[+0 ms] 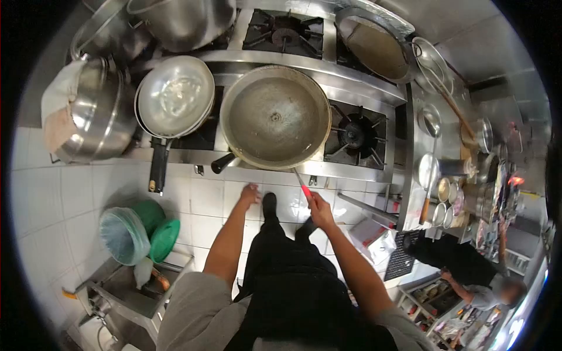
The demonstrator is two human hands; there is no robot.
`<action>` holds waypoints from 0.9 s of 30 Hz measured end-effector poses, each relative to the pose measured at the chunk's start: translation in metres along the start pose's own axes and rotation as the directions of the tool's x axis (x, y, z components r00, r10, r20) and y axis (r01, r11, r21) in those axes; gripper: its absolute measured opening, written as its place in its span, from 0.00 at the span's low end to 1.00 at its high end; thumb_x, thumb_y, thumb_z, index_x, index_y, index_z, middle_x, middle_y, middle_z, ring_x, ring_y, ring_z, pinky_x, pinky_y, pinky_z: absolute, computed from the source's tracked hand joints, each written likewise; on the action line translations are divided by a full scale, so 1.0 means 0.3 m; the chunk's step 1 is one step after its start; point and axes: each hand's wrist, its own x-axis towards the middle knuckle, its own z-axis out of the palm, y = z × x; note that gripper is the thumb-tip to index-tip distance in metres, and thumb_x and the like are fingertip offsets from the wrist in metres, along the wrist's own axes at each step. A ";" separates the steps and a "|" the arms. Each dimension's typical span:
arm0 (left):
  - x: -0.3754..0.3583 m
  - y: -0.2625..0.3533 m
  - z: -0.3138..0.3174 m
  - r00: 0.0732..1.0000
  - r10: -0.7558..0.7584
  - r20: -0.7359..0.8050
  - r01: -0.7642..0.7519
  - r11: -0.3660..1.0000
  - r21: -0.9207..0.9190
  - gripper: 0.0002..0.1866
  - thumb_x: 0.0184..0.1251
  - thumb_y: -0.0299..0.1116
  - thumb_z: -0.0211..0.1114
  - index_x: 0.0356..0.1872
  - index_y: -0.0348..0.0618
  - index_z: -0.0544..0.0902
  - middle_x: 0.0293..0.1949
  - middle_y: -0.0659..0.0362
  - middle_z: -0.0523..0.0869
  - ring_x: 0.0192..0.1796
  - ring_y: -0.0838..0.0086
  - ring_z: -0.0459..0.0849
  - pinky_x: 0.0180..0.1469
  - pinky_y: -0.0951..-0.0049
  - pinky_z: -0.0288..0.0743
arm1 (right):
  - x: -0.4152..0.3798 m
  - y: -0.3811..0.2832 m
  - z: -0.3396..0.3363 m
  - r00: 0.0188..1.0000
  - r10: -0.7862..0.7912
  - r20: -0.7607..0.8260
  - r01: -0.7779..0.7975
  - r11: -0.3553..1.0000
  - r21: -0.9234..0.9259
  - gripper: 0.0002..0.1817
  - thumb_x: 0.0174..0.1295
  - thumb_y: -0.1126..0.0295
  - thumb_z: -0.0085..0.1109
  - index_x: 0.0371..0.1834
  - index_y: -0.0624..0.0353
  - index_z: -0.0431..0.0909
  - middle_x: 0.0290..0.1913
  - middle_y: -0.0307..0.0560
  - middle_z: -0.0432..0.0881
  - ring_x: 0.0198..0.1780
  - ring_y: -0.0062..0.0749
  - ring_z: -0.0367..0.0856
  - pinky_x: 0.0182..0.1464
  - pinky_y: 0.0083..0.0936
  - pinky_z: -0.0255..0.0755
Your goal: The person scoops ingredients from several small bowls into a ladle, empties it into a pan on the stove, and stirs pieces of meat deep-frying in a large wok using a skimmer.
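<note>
Across the upper part of the view runs a stainless-steel stove [363, 170] with black cast-iron burner grates. A steel counter [418, 175] adjoins its right end and carries ladles and small round containers. Near the lower right, a person in a black apron [462, 260] stands well apart from the stove.

Wide round grey metal pan [275, 117]: set on the front row, about mid-length; near rim at the front edge of the stove. Its short black handle [223, 162] points toward the front left. Oval metal pan with light-brown contents [374, 50]: rear right corner. Silver metal pans, nested [175, 96]: left of the wide pan; long black handle [157, 167] projects past the front edge. Small light marks at the handle's end are too small to read. Front right burner [354, 135]: uncovered, just beside the wide pan.

Right hand [319, 212]: fingers closed around the red grip of a slender metal tool [306, 190]. The metal end points up to the near rim of the wide pan; whether it touches cannot be determined. Left hand [250, 194]: fingers partly open and loosely curled, in front of the stove, near the short black handle and apart from it.
</note>
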 end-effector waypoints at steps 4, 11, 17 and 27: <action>-0.198 -0.242 -0.233 0.994 -0.094 0.063 0.031 0.764 0.645 0.12 0.69 0.37 0.53 0.48 0.44 0.74 0.32 0.53 0.82 0.26 0.68 0.81 0.22 0.67 0.79 | 0.166 -0.011 0.072 0.994 -0.095 -0.050 0.097 0.995 0.036 0.21 0.71 0.53 0.45 0.52 0.60 0.75 0.39 0.63 0.82 0.44 0.59 0.80 0.44 0.42 0.73; -0.718 -0.331 -0.555 0.976 -0.213 -0.037 0.156 0.576 0.803 0.10 0.64 0.35 0.56 0.37 0.37 0.77 0.26 0.53 0.84 0.24 0.68 0.83 0.23 0.66 0.78 | 0.254 -0.074 0.127 0.981 -0.069 -0.183 0.096 0.985 0.142 0.22 0.68 0.53 0.47 0.49 0.61 0.79 0.43 0.65 0.81 0.49 0.61 0.79 0.51 0.47 0.72; -0.785 -0.180 -0.580 0.983 -0.179 -0.038 0.117 0.454 0.883 0.10 0.65 0.35 0.56 0.36 0.37 0.78 0.27 0.54 0.84 0.25 0.69 0.83 0.24 0.67 0.78 | 0.262 -0.043 0.198 0.958 -0.102 -0.267 0.165 0.961 0.224 0.25 0.69 0.52 0.43 0.44 0.65 0.79 0.43 0.63 0.82 0.49 0.59 0.79 0.55 0.49 0.70; -0.638 0.093 -0.322 0.993 -0.095 0.069 -0.029 0.367 0.930 0.10 0.66 0.35 0.56 0.36 0.38 0.79 0.28 0.55 0.84 0.27 0.70 0.83 0.26 0.68 0.78 | 0.215 0.065 0.157 0.980 -0.161 -0.120 0.191 0.931 0.310 0.26 0.68 0.47 0.44 0.50 0.59 0.77 0.41 0.59 0.82 0.45 0.54 0.80 0.50 0.43 0.72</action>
